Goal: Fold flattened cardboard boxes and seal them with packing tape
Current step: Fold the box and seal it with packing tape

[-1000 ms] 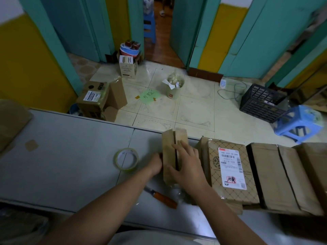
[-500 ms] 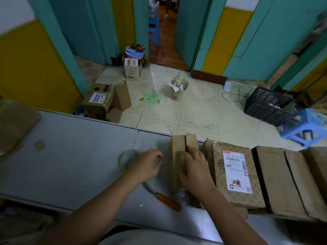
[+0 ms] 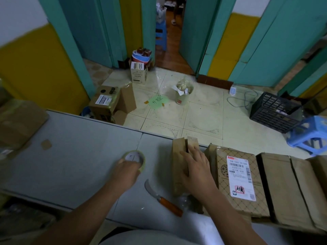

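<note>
Small cardboard box on grey counter, under right grip: fingers straight, flat on top flaps, released. Left grip, well left of box, curls over near rim of tape roll, grasping it; knife lies between the grips, nearer the body. Beyond counter: tiled floor, teal doors, yellow wall.

The room is dim and the light is soft, with a cool tint. The tiled floor is the brightest part; the grey table is darker. The wide lens bends the door frames at the edges, and the corners are blurred
</note>
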The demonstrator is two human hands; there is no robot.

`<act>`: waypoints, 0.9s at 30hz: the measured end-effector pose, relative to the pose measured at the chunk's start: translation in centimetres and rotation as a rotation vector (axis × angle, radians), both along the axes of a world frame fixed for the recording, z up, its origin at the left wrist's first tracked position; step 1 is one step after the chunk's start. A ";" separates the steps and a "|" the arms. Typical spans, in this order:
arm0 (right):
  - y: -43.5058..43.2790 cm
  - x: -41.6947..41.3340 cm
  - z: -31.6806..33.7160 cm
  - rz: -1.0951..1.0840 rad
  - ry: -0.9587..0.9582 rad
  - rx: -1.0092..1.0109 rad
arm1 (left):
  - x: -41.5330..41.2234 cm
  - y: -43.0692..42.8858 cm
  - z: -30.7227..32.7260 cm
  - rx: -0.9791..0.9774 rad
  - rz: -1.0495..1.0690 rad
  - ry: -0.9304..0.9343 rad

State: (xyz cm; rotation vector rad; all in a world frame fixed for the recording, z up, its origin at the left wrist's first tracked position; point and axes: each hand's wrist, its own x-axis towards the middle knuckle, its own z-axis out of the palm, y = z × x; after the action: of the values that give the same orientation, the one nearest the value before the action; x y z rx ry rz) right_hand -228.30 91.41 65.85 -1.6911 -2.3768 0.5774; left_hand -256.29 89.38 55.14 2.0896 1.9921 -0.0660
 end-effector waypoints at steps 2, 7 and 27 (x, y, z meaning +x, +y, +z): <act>0.1 0.2 0.0 0.001 0.029 0.011 | 0.4 -0.3 1.5 0.076 0.045 -0.083; 0.7 0.1 1.2 -0.012 0.218 0.112 | 1.1 -0.2 6.0 0.229 -0.076 -0.398; 1.8 -2.2 3.8 0.009 0.519 0.314 | 6.1 0.6 13.7 0.257 -0.122 -0.636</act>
State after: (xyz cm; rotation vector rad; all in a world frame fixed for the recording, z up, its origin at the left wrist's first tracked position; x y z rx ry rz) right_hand -230.47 93.21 69.67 -1.2177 -1.9779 0.5300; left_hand -250.16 89.96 68.79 2.0211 1.5416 0.7692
